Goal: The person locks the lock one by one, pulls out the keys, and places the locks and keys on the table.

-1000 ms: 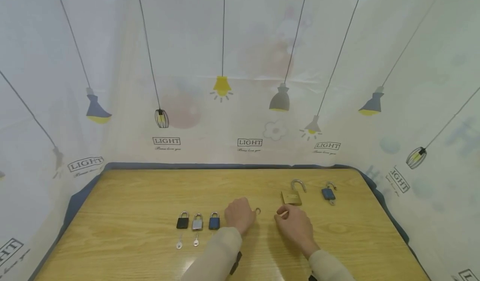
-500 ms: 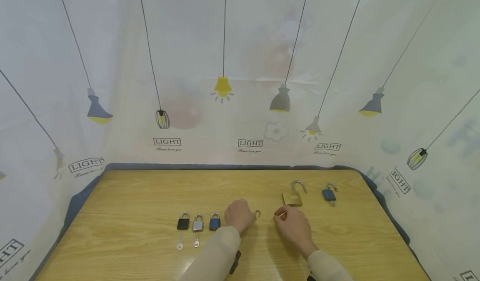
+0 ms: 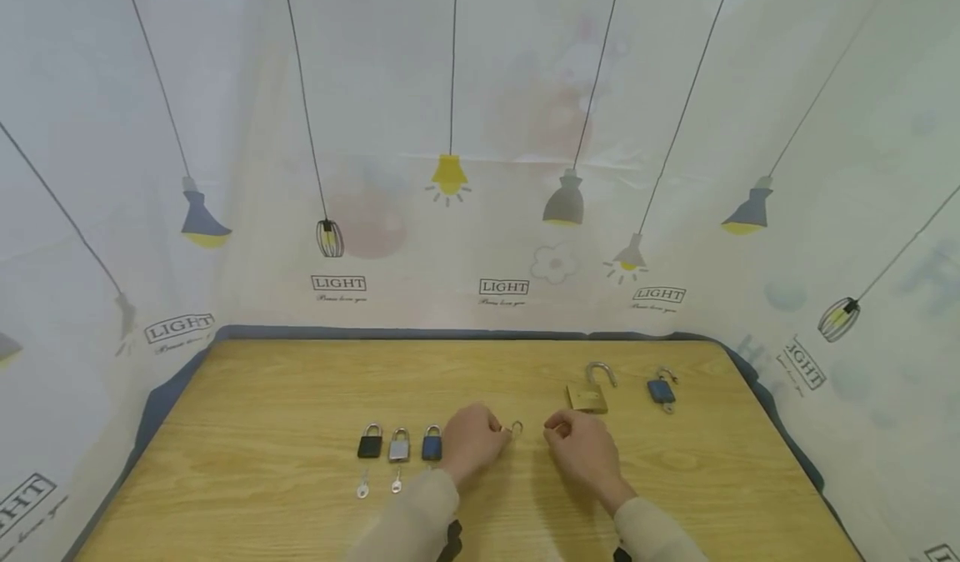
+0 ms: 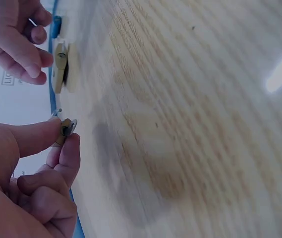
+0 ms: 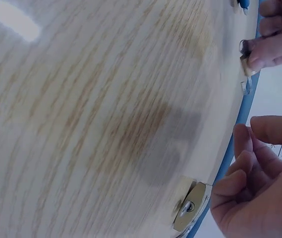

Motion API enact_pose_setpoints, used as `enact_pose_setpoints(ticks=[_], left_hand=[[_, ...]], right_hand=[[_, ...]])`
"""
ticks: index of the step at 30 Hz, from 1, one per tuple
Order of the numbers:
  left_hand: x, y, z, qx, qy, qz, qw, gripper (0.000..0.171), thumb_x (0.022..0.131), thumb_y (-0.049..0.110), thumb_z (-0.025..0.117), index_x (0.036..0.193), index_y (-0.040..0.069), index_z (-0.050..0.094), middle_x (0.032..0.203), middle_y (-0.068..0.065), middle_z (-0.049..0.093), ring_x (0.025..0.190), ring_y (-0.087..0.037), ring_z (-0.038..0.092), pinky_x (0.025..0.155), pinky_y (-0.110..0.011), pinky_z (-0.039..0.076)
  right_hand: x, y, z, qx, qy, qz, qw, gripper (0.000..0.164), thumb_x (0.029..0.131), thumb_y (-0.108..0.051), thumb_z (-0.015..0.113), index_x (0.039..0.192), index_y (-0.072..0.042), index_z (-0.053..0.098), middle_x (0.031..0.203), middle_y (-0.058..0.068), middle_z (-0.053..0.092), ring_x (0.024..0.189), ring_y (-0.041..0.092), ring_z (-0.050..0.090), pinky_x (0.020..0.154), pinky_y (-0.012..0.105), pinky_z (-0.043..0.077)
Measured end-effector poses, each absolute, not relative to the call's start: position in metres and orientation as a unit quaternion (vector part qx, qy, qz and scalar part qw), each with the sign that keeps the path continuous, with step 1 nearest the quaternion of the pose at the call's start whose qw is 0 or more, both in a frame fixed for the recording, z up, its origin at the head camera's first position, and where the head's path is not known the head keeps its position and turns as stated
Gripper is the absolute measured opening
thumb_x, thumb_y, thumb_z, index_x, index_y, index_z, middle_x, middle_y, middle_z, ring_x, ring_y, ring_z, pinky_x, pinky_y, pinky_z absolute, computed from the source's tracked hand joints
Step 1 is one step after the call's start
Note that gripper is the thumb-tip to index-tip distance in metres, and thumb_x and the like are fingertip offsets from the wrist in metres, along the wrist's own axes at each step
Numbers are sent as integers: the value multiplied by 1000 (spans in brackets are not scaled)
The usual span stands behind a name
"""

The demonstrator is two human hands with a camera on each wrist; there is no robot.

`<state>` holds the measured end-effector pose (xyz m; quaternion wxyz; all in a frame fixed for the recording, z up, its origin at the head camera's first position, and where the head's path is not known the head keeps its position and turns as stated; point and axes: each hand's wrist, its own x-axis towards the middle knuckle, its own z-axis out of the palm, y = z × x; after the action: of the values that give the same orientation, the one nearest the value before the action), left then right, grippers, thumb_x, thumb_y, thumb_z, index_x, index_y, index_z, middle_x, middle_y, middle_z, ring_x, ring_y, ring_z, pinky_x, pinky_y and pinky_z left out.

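My left hand (image 3: 474,441) pinches a small brass padlock (image 4: 64,133) between thumb and fingertips, above the table. Its shackle (image 3: 517,427) stands open, pointing away from me. A silvery key (image 5: 242,47) sits at the near end of its body. To the right, my right hand (image 3: 587,449) hovers with loosely curled fingers. Its thumb and forefinger are close together, with nothing visible between them. Just beyond that hand lies a large brass padlock (image 3: 587,398) with an open shackle. Left of my left hand lies a blue padlock (image 3: 431,447) with a shut shackle.
Further left are a silver padlock (image 3: 399,449) and a black padlock (image 3: 370,446), with a key (image 3: 397,482) and another key (image 3: 363,485) below them. An unlocked blue padlock (image 3: 662,391) with a key lies at the far right of the wooden table (image 3: 300,378).
My left hand has turned and shifted slightly left, so more of the small padlock shows. The right hand has barely moved. The padlocks on the table keep their places.
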<state>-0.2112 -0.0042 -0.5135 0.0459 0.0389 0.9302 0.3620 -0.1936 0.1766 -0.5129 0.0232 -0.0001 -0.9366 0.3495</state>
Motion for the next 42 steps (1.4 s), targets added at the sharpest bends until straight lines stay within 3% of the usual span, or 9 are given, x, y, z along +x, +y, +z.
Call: enact_pose_setpoints(ticks=[3, 11, 15, 24, 31, 37, 42], left_hand=[[-206, -12, -511, 37, 912, 403, 62, 19, 82, 26, 73, 68, 15, 66, 72, 5, 63, 63, -12, 53, 61, -33, 45], [-191, -26, -503, 1, 839, 524, 145, 21, 84, 29, 71, 90, 11, 66, 81, -2, 62, 73, -18, 55, 62, -32, 46], [-187, -30, -501, 4, 829, 539, 149, 23, 84, 31, 72, 91, 11, 66, 84, -2, 64, 77, -18, 56, 65, -33, 47], [-181, -33, -506, 11, 803, 571, 168, 27, 85, 33, 71, 97, 9, 65, 93, -3, 64, 86, -20, 56, 73, -38, 48], [-179, -31, -506, 8, 803, 573, 163, 27, 85, 32, 71, 99, 9, 65, 93, -4, 62, 85, -20, 55, 72, -36, 48], [-178, -31, -508, 12, 806, 571, 154, 26, 85, 31, 71, 97, 9, 65, 92, -4, 62, 84, -19, 55, 70, -35, 48], [-177, -29, -507, 17, 811, 567, 146, 23, 84, 29, 73, 94, 10, 65, 88, -3, 64, 82, -19, 56, 68, -35, 48]], right_hand=[[-195, 176, -513, 28, -933, 357, 30, 7, 88, -16, 65, 93, -14, 69, 81, -4, 64, 68, 9, 53, 62, 31, 45], [-199, 169, -513, 94, -909, 406, 29, 12, 90, -9, 64, 98, -17, 68, 91, -4, 66, 81, 10, 55, 72, 33, 47], [-201, 167, -512, 111, -896, 431, 13, 15, 91, -9, 63, 100, -20, 68, 95, -4, 67, 82, 10, 55, 73, 33, 48], [-204, 162, -511, 153, -866, 476, -18, 17, 90, -8, 63, 104, -14, 69, 97, 2, 69, 85, 13, 59, 74, 30, 50], [-204, 159, -513, 154, -865, 476, -23, 16, 91, -9, 62, 104, -15, 68, 98, -4, 69, 86, 11, 60, 75, 29, 50], [-203, 157, -512, 158, -866, 474, -15, 12, 93, -16, 61, 101, -14, 69, 98, -2, 70, 85, 13, 60, 75, 30, 51], [-201, 154, -508, 146, -860, 487, -44, 19, 93, -25, 62, 103, -10, 68, 99, -1, 69, 90, 13, 59, 80, 36, 50]])
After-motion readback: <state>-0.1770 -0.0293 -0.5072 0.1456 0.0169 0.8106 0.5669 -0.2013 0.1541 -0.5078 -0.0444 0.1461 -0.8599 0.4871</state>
